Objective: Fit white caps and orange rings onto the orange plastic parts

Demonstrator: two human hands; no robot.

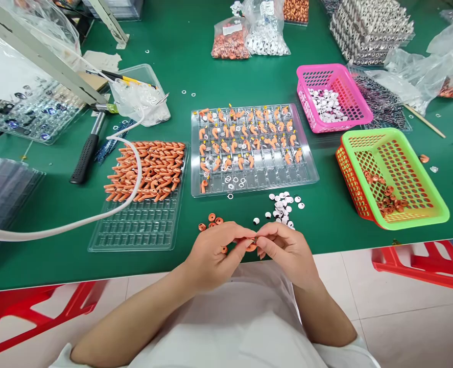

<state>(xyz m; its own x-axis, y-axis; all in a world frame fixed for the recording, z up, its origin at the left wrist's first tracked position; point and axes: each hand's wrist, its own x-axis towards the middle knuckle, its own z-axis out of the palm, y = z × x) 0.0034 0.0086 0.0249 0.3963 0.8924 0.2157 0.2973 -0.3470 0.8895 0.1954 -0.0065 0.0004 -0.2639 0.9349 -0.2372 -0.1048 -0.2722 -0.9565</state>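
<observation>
Between the thumb and forefinger of my left hand [213, 258] is a small orange round part [251, 247], held at the table's front edge. My right hand [289, 251] is pinched closed and its fingertips meet the part from the right; what lies inside that pinch is hidden. Loose orange round parts [212, 217] lie just beyond my left hand. Past my right hand is a scatter of white discs with dark marks [282, 204]. Farther back, a clear compartment tray [283, 176] carries rows of curved orange pieces [225, 147] and some small white rings [235, 180].
At left, a tray [134, 237] holds stacked orange pieces [149, 168], near a hammer [86, 153] and a white hose [138, 168]. Green [421, 214] and pink [306, 110] baskets stand right. Filled bags [231, 43] and stacked trays [367, 36] sit behind.
</observation>
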